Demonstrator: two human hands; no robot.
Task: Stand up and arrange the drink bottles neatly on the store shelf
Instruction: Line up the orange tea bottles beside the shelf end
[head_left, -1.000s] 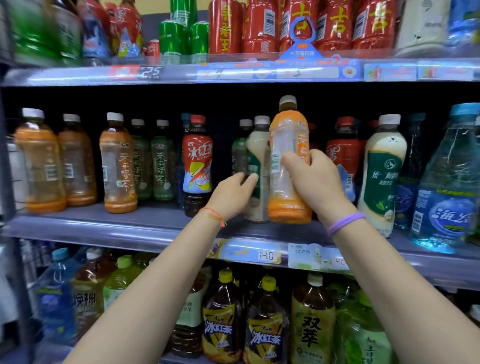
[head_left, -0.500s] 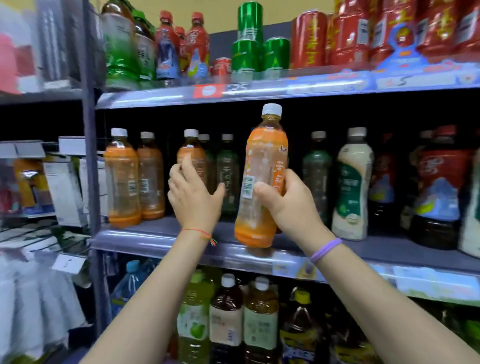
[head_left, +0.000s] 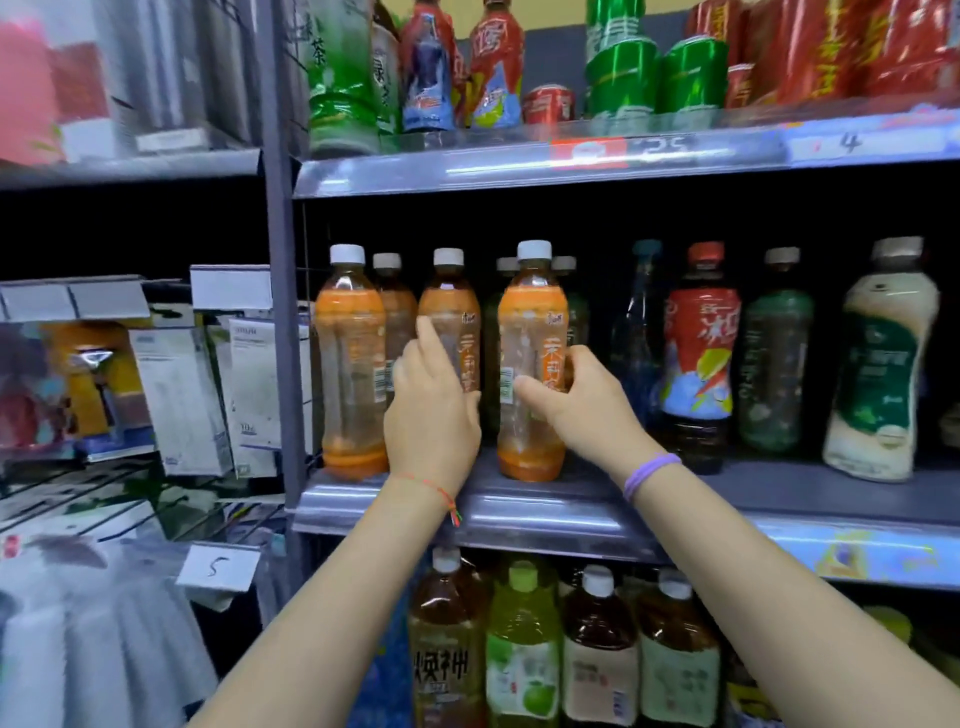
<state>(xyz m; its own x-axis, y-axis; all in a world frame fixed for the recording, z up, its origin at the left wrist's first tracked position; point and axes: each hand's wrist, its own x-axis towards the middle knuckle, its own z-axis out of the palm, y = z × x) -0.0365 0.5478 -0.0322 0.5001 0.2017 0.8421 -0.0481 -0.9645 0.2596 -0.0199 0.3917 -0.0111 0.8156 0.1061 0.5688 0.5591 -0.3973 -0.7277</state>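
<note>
Standing upright on the middle shelf (head_left: 545, 506), the orange tea bottle (head_left: 531, 364) is gripped by the right hand (head_left: 584, 405); the left hand (head_left: 431, 410), fingers extended, touches its neighbour (head_left: 451, 317). Release and alignment are judged outstanding.

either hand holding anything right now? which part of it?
Right hand grips an orange bottle around its middle, at the label; it stands on the shelf. Left hand touches the neighbouring orange bottle with straight fingers, not gripping.
</note>
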